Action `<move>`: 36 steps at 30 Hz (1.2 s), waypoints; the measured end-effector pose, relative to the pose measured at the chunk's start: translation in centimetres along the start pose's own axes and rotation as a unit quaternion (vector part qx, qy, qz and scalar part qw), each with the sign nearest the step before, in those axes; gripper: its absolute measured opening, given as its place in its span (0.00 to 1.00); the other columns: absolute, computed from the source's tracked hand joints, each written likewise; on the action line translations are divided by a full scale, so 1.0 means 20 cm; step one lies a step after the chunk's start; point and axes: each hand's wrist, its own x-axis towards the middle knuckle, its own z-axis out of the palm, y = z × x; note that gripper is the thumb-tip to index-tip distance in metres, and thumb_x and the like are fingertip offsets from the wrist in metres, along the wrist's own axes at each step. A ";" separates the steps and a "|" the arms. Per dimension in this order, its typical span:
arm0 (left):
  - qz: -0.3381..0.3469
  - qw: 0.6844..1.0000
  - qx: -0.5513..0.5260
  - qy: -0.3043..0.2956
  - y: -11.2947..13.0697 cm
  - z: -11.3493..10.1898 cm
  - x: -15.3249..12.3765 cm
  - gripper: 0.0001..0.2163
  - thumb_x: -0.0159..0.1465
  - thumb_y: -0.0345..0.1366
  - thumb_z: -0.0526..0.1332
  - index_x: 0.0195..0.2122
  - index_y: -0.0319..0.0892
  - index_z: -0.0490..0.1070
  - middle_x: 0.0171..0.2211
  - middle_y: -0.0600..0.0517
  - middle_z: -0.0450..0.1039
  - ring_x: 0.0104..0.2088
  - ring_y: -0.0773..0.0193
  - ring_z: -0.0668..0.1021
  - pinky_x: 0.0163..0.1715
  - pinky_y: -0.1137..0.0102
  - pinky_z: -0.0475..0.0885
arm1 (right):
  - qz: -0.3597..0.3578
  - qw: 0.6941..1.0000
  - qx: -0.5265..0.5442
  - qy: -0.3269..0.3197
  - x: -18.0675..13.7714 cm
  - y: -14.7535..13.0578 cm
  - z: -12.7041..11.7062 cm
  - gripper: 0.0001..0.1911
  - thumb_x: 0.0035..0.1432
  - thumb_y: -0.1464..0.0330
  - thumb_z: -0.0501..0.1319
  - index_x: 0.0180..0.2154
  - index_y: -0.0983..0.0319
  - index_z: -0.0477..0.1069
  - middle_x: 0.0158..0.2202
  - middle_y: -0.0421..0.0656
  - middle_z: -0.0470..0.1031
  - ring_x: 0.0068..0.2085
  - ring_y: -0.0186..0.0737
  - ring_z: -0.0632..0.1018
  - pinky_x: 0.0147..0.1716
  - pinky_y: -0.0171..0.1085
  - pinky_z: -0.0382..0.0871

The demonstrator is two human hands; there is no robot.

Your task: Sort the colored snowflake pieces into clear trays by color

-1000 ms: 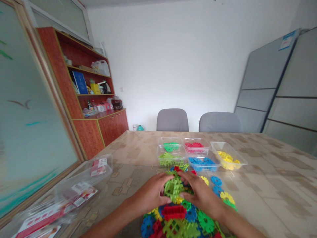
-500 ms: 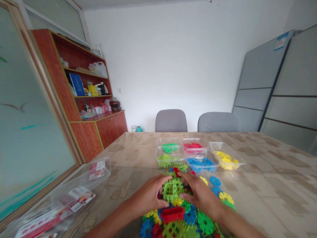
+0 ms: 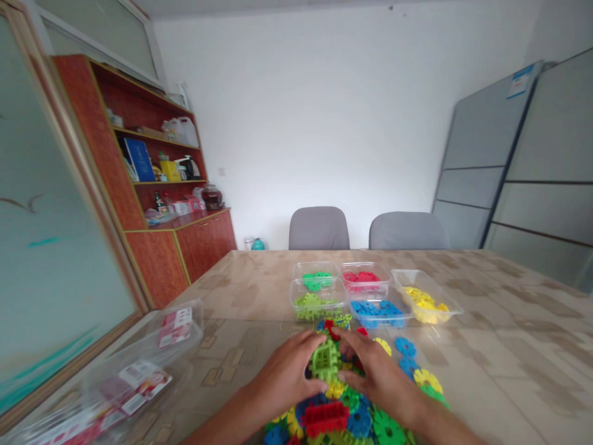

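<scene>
A light green lattice building block point(image 3: 325, 360) is between my two hands, above a heap of plastic pieces. My left hand point(image 3: 293, 363) curls round its left side, thumb toward me. From the right, my right hand point(image 3: 376, 366) grips it with thumb and fingers; some fingertips are hidden behind it. Just below lies a red block point(image 3: 326, 419). Around it in the heap are a blue snowflake disc point(image 3: 359, 420), a green disc point(image 3: 388, 426) and a yellow disc point(image 3: 334, 389). Beyond my fingers, a small red piece point(image 3: 329, 324) shows.
Clear tubs hold sorted pieces: light green point(image 3: 315, 306), green point(image 3: 317, 280), red point(image 3: 362, 279), blue point(image 3: 377, 313) and yellow point(image 3: 425, 304). Clear plastic packaging point(image 3: 134, 386) lies on the left of the table point(image 3: 500, 346). Loose discs, including a blue one point(image 3: 405, 347), lie at right.
The light green block has turned and shows a narrower side. My left hand has moved slightly right with it. My right hand stays round its right side. The view has shifted slightly.
</scene>
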 end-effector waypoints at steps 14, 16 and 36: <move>-0.047 0.996 0.053 0.050 -0.04 -0.33 0.35 0.28 0.52 0.38 0.67 0.54 0.38 0.67 0.42 0.48 0.75 0.40 0.56 0.76 0.39 0.69 0.70 | 0.008 0.999 0.017 0.032 0.05 0.03 -0.21 0.22 0.57 0.69 0.57 0.55 0.62 0.66 0.39 0.47 0.77 0.38 0.44 0.77 0.41 0.44 0.71; -0.041 0.996 0.065 0.035 -0.08 -0.33 0.50 0.26 0.51 0.37 0.69 0.51 0.38 0.69 0.44 0.48 0.75 0.42 0.56 0.76 0.42 0.68 0.70 | 0.006 0.999 0.016 0.036 0.05 0.03 -0.21 0.21 0.57 0.70 0.56 0.54 0.62 0.67 0.38 0.47 0.77 0.38 0.43 0.78 0.41 0.44 0.72; -0.063 0.983 0.156 -0.077 -0.32 -0.26 0.59 0.12 0.67 0.38 0.59 0.48 0.38 0.69 0.47 0.47 0.71 0.44 0.58 0.76 0.43 0.58 0.73 | -0.016 0.999 -0.016 0.022 0.05 0.06 -0.21 0.10 0.58 0.71 0.57 0.40 0.61 0.74 0.37 0.45 0.79 0.36 0.42 0.78 0.37 0.38 0.72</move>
